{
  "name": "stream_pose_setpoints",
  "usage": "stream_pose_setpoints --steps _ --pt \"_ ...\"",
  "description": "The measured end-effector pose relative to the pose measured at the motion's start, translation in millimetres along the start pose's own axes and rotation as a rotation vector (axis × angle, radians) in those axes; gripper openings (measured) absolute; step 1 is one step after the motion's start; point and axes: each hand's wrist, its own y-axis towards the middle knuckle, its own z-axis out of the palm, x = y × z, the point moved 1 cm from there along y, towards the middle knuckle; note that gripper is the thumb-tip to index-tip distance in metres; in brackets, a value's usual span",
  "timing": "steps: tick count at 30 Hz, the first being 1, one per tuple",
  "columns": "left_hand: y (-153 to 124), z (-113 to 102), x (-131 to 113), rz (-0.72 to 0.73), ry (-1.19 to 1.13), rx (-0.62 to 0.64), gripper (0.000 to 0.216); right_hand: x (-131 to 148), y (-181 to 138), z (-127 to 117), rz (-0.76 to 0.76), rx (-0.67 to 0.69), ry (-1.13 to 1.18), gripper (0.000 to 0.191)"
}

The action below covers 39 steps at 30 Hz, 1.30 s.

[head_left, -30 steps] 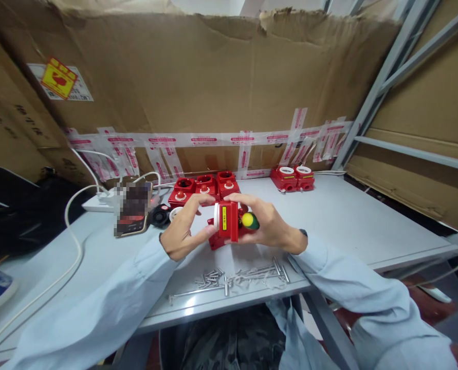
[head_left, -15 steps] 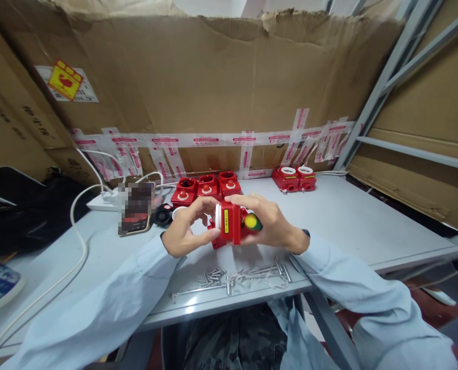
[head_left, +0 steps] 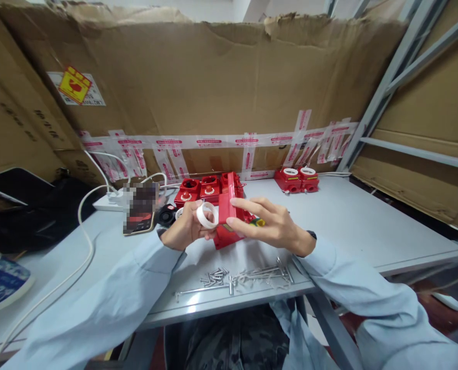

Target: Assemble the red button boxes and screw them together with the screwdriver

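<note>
My left hand (head_left: 184, 230) pinches a white plastic ring (head_left: 207, 215), held a little off the left face of a red plastic box. My right hand (head_left: 269, 223) grips that red box (head_left: 227, 209) between thumb and fingers, above the table. A second red part (head_left: 225, 237) sits on the table just below it. A yellow-green object (head_left: 258, 222) peeks out behind my right fingers. A scatter of metal screws (head_left: 244, 275) lies near the table's front edge, below both hands.
Several red boxes (head_left: 198, 189) stand in a group behind my hands, and two more with white rings (head_left: 297, 179) at the back right. A phone (head_left: 141, 208), a black round part (head_left: 168, 214), a white power strip (head_left: 107, 201) and cables lie to the left. Taped cardboard (head_left: 221, 97) walls the grey table (head_left: 352, 221).
The white ring has come off the red box and is now in my left hand. My right hand has turned the box, and the view shifted slightly right.
</note>
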Motion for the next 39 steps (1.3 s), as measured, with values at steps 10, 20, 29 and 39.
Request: stream_pose_setpoints --steps 10,20,29,39 --pt "-27 -107 -41 0.170 1.257 -0.355 0.053 -18 -5 3 0.287 0.006 0.216 0.063" --pt "-3 -97 4 0.256 1.392 -0.011 0.046 -14 -4 4 0.289 0.044 0.258 0.065" --pt "1 -96 11 0.343 1.389 -0.047 0.048 -16 -4 5 0.345 -0.009 0.312 0.068" --pt "3 -28 10 0.595 1.173 0.061 0.081 -27 -8 15 0.762 0.012 0.774 0.073"
